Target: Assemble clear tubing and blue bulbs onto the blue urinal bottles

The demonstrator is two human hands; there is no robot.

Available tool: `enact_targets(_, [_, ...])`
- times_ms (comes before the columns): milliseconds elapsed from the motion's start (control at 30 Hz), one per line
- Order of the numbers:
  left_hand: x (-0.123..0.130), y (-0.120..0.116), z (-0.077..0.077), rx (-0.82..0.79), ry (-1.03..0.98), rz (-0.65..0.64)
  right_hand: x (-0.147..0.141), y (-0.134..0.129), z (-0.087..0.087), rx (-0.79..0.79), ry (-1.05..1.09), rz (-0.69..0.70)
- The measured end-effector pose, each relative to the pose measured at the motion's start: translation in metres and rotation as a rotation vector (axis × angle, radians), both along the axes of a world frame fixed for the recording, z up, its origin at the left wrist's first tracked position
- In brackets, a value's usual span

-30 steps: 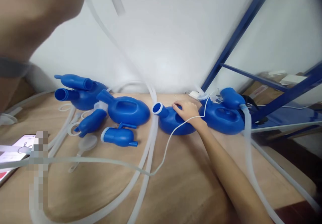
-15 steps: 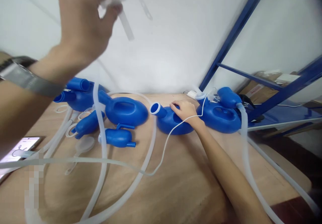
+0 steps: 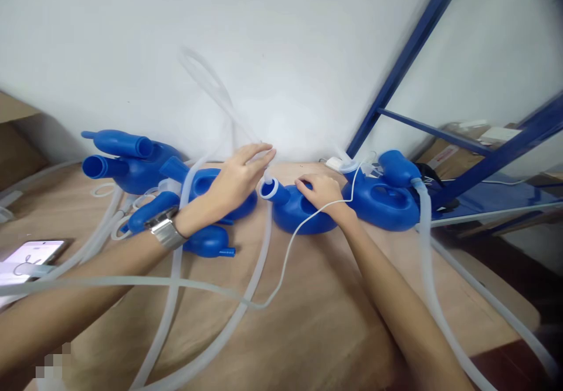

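Note:
My right hand (image 3: pixel 323 190) grips the handle of a blue urinal bottle (image 3: pixel 303 222) lying on the wooden table. Its open neck with a pale rim points up and left. At that mouth, my left hand (image 3: pixel 241 175) is closed with the fingers pinched around a translucent hose end (image 3: pixel 267 174). The tip of this hose end reaches the opening; its cap and strap are hidden behind the fingers. A long translucent hose (image 3: pixel 206 77) loops up against the wall behind this hand. Under my left wrist lies another blue bottle (image 3: pixel 204 181), partly covered.
More blue bottles (image 3: pixel 143 168) stand at the left, with small blue pieces (image 3: pixel 209 241) nearer. At the right is a blue bottle with hose (image 3: pixel 385 206), beside a blue metal shelf (image 3: pixel 413 51). Hoses and a thin white cable (image 3: pixel 290 244) cross the table. A phone (image 3: pixel 33 256) lies left.
My left hand has come down and right from high in view, bringing the translucent hose end to the bottle's mouth. My right hand stays on the same bottle.

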State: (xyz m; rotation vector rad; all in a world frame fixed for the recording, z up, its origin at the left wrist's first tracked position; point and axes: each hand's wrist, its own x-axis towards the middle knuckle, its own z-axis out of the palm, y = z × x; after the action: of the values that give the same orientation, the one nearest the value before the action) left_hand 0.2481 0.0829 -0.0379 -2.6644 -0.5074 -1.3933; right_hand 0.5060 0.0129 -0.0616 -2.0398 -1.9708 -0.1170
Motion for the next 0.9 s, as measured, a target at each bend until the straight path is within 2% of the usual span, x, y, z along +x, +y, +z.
enact_targets(100, [0.002, -0.003, -0.019, -0.027, -0.053, 0.022, 0.0, 0.0, 0.0, -0.003, -0.006, 0.0])
enact_targets(267, [0.005, -0.015, -0.033, -0.15, -0.156, 0.117, 0.002, 0.001, -0.001, -0.002, -0.008, -0.001])
enact_targets(533, [0.021, -0.035, -0.061, -0.269, -0.221, 0.151, 0.0, 0.0, -0.001, -0.005, -0.009, -0.007])
enact_targets(700, [0.026, -0.043, -0.069, -0.335, -0.252, 0.108, 0.0, 0.0, 0.0, -0.007, 0.001, -0.005])
enact_targets(900, [0.029, -0.051, -0.078, -0.374, -0.127, 0.044, 0.001, 0.001, -0.001, -0.009, -0.003, -0.007])
